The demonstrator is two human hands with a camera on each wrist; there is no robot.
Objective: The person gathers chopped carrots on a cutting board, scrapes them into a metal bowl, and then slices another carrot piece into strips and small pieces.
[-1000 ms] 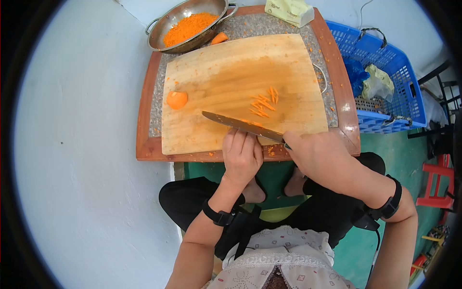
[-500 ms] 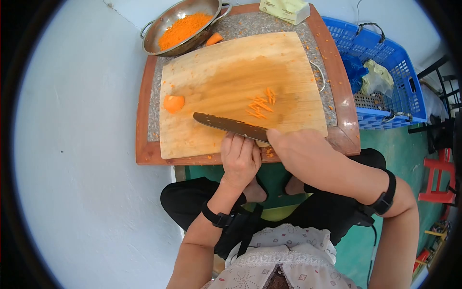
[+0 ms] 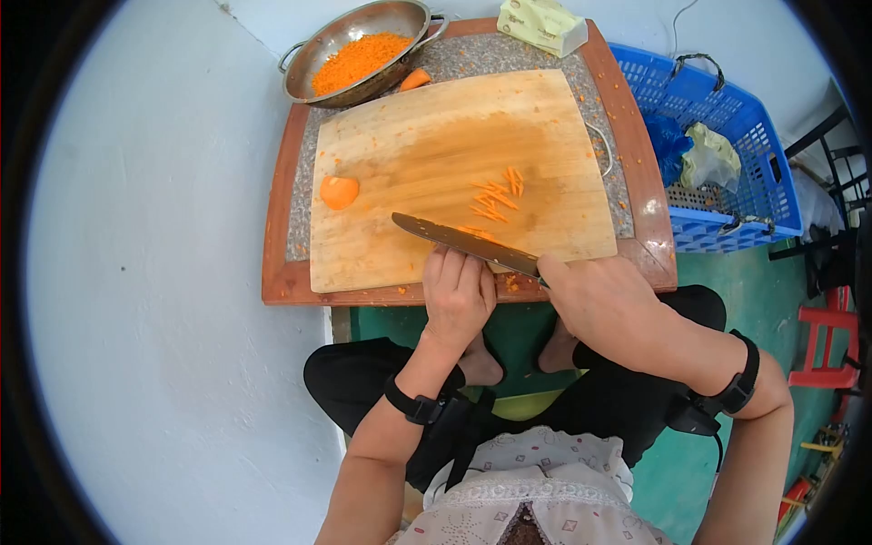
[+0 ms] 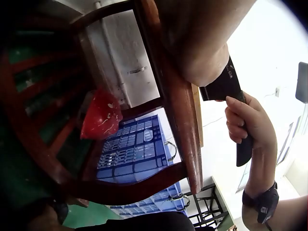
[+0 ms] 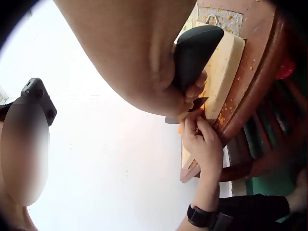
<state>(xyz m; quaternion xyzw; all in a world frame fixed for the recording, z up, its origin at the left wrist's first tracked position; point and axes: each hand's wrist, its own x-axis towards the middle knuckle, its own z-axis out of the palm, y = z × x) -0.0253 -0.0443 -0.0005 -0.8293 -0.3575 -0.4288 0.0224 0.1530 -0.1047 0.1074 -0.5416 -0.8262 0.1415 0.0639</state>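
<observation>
On the wooden cutting board [image 3: 363, 250], my right hand [image 3: 595, 295] grips a kitchen knife [image 3: 463, 243] by its dark handle [image 5: 195, 50]. The blade slants across the front of the board, tip to the left. My left hand [image 3: 457, 291] is bent over the board's front edge, its bunched fingers against the near side of the blade. They hold down a carrot piece mostly hidden under fingers and blade. Cut carrot [image 3: 478, 232] shows along the blade's far side. Beyond it lie loose carrot strips [image 3: 495, 198]. A larger carrot chunk [image 3: 339, 192] sits at the board's left.
A metal pan [image 3: 313, 64] of chopped carrot stands at the table's back left, a carrot piece [image 3: 415, 80] beside it. A tissue pack [image 3: 542, 25] is at the back. To the right stands a blue basket [image 3: 727, 109]. Carrot crumbs dot the wooden table rim [image 3: 649, 227].
The knife and right hand slid left about half a second ago and are now back to the right. The left hand stays at the blade; the strips look much the same.
</observation>
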